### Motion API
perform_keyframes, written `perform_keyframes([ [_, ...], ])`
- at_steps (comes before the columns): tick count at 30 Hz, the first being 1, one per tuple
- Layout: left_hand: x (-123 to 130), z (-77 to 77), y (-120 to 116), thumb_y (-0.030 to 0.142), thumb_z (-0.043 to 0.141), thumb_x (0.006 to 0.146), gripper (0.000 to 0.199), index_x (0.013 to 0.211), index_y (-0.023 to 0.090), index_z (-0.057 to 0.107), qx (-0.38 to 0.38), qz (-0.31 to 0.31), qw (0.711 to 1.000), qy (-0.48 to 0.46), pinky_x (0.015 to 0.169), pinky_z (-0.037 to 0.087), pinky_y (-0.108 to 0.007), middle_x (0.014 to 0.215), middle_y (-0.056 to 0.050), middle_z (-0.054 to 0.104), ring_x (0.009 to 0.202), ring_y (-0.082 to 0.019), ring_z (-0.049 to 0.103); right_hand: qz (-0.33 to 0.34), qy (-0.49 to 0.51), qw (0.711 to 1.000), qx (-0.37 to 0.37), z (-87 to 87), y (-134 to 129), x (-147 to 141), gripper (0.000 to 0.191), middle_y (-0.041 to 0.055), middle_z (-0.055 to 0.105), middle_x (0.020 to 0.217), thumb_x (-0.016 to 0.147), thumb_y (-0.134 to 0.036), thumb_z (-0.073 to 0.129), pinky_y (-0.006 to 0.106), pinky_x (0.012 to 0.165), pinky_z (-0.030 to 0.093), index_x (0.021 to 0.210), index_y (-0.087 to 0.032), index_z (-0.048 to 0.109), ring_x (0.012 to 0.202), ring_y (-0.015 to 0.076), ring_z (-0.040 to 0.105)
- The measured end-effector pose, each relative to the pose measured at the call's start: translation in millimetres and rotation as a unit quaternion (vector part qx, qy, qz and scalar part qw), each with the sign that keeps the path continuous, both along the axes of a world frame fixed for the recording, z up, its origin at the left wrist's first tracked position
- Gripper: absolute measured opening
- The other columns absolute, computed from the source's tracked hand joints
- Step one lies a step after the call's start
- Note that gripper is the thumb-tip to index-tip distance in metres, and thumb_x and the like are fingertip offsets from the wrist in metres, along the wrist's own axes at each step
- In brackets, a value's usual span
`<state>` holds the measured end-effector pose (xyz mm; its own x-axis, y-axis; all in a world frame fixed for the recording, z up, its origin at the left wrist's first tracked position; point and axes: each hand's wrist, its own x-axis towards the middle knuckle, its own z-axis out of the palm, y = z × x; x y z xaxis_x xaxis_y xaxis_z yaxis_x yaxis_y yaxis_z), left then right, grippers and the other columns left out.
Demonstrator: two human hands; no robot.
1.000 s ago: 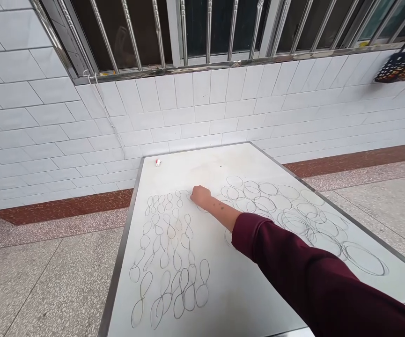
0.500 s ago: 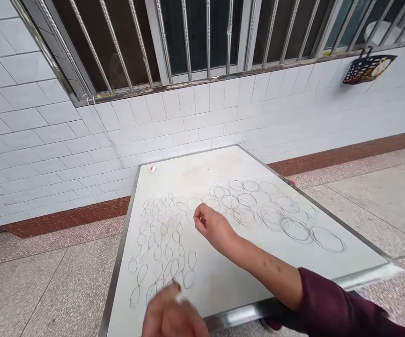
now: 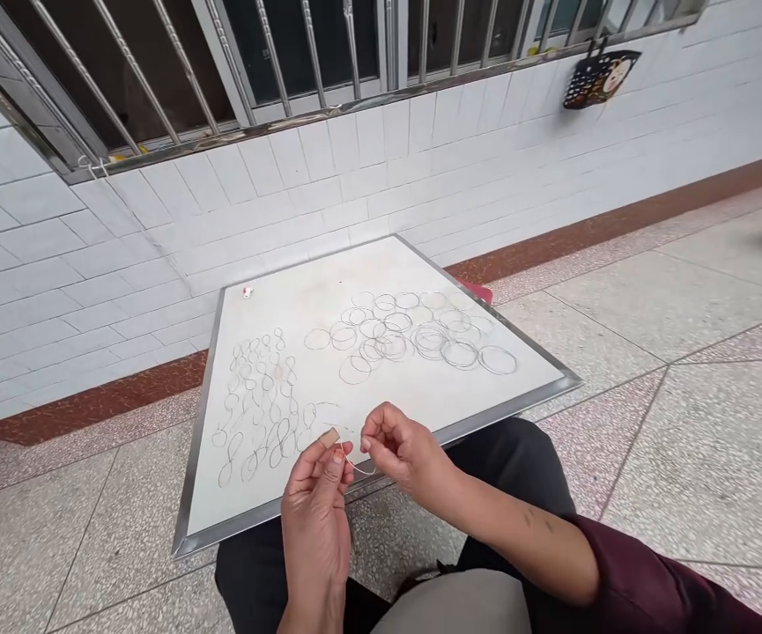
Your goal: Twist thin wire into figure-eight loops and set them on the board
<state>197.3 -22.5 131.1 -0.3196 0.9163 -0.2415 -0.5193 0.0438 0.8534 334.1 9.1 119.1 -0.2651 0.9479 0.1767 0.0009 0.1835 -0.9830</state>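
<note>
Thin pale wire (image 3: 358, 468), just above the near edge of a white board (image 3: 328, 308), with fingers (image 3: 339, 451) of left hand (image 3: 318, 515) clamped on it, tan plaster (image 3: 329, 438) on the thumb (image 3: 321, 449); right hand (image 3: 403, 451) just beside, fingertips (image 3: 364, 444) together. Dark rings (image 3: 413, 339) and figure-eights (image 3: 262, 405) across the board.

Free: bare strip of the white surface (image 3: 328, 304) along the far edge, corner to corner; bare patch (image 3: 479, 396) toward the near-right corner.

Obstacles: figure-eight loops (image 3: 258, 405) on the left part; overlapping rings (image 3: 407, 330) on the right part; small red-and-white object (image 3: 247, 291) near the far-left corner; left hand (image 3: 318, 493), right hand (image 3: 407, 453) and thin wire (image 3: 360, 468) at the near edge; white tiled wall (image 3: 288, 202) beyond the far edge.

Open: terrazzo floor (image 3: 684, 440) right of the surface.
</note>
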Motion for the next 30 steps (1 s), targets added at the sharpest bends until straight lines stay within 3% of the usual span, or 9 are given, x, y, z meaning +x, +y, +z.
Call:
perform_keyframes([
  [6, 18.0, 0.6, -16.8, 0.03, 0.089, 0.061, 0.035, 0.091, 0.016, 0.077, 0.0, -0.038, 0.999, 0.016, 0.071, 0.052, -0.024, 0.082, -0.006, 0.074, 0.083, -0.017, 0.068, -0.011, 0.007, 1.0, 0.018, -2.3, -26.2, 18.4, 0.014, -0.0006, 0.059, 0.083, 0.088, -0.022, 0.057, 0.026, 0.068, 0.046, 0.101, -0.023, 0.05, 0.074, 0.0124, 0.057],
  [14, 26.7, 5.7, -25.2, 0.02, 0.089, 0.061, 0.041, 0.098, 0.019, 0.071, -0.018, -0.057, 0.997, -0.04, 0.072, 0.054, -0.02, 0.104, -0.008, 0.073, 0.074, -0.009, 0.065, -0.019, 0.023, 1.0, 0.009, -9.8, -38.3, 23.7, 0.014, -0.0003, 0.06, 0.085, 0.089, -0.021, 0.057, 0.025, 0.068, 0.047, 0.102, -0.022, 0.052, 0.076, 0.0121, 0.057],
  [19, 25.8, 9.0, -29.5, 0.015, 0.088, 0.061, 0.045, 0.1, 0.019, 0.067, -0.035, -0.058, 0.996, -0.066, 0.072, 0.054, -0.021, 0.104, -0.007, 0.072, 0.074, -0.01, 0.066, -0.018, 0.023, 0.999, 0.016, -8.5, -46.5, 21.7, 0.014, 0.0003, 0.063, 0.086, 0.09, -0.024, 0.058, 0.025, 0.069, 0.047, 0.104, -0.022, 0.054, 0.078, 0.0127, 0.059],
  [30, 18.0, 10.7, -37.0, 0.018, 0.089, 0.058, 0.05, 0.103, 0.019, 0.067, -0.042, -0.082, 0.995, -0.032, 0.073, 0.052, -0.02, 0.09, -0.003, 0.073, 0.077, -0.011, 0.066, 0.009, 0.047, 0.997, 0.059, -12.4, -53.5, 19.3, 0.015, 0.0013, 0.068, 0.089, 0.091, -0.019, 0.056, 0.025, 0.071, 0.049, 0.106, -0.022, 0.058, 0.08, 0.0126, 0.064],
])
